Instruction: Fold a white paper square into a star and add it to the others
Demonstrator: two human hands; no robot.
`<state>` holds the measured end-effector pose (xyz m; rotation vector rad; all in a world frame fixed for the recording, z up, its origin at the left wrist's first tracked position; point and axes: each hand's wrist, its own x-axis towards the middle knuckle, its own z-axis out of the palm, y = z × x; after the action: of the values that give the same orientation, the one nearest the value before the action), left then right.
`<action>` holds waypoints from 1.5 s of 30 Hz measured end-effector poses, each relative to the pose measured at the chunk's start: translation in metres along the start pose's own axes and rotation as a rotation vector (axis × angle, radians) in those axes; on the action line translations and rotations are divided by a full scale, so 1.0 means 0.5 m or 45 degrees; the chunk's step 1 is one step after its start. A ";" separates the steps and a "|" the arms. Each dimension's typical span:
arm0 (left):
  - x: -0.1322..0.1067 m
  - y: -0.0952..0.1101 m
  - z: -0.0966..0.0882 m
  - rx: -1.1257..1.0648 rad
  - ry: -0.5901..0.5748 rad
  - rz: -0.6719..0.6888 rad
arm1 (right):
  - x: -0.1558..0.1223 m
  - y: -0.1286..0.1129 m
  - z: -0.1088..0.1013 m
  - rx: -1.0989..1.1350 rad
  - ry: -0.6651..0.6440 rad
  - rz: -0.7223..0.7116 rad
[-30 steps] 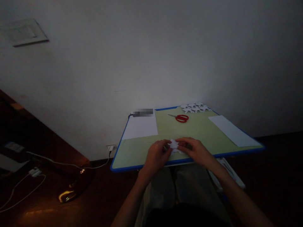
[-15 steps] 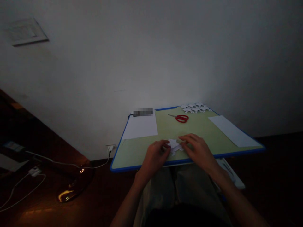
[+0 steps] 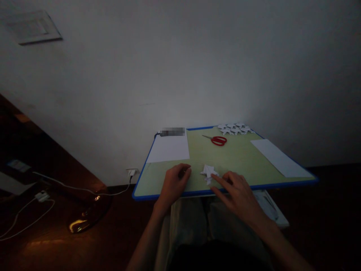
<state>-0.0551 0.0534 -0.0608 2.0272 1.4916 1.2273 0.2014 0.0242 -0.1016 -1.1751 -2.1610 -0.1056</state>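
Note:
A folded white paper figure, like an origami frog, lies near the front edge of the pale green table. My right hand has its index finger stretched onto the figure's right side, with the thumb held apart below. To the left of the figure, my left hand rests over the tabletop without touching it; its thumb and index finger are curled with a gap between the tips, and nothing shows in them.
Red-handled scissors lie behind the figure. Several similar folded paper figures stand in rows at the back right. White sheets lie at the left and right. A plug with a cable sits in the wall socket.
My left hand has let go of the paper figure and moved left. My right hand has shifted down, its index finger now on the figure. The view has tilted slightly.

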 end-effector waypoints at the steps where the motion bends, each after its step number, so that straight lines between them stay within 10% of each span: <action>1: 0.000 0.000 0.001 -0.003 0.002 -0.004 | -0.005 0.000 0.000 0.022 0.018 -0.003; 45: -0.007 -0.009 0.006 0.039 0.026 -0.009 | -0.081 -0.067 0.027 -0.395 0.171 0.202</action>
<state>-0.0559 0.0528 -0.0670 2.0332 1.5345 1.2333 0.1835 -0.0198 -0.1281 -1.4637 -1.9725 -0.4506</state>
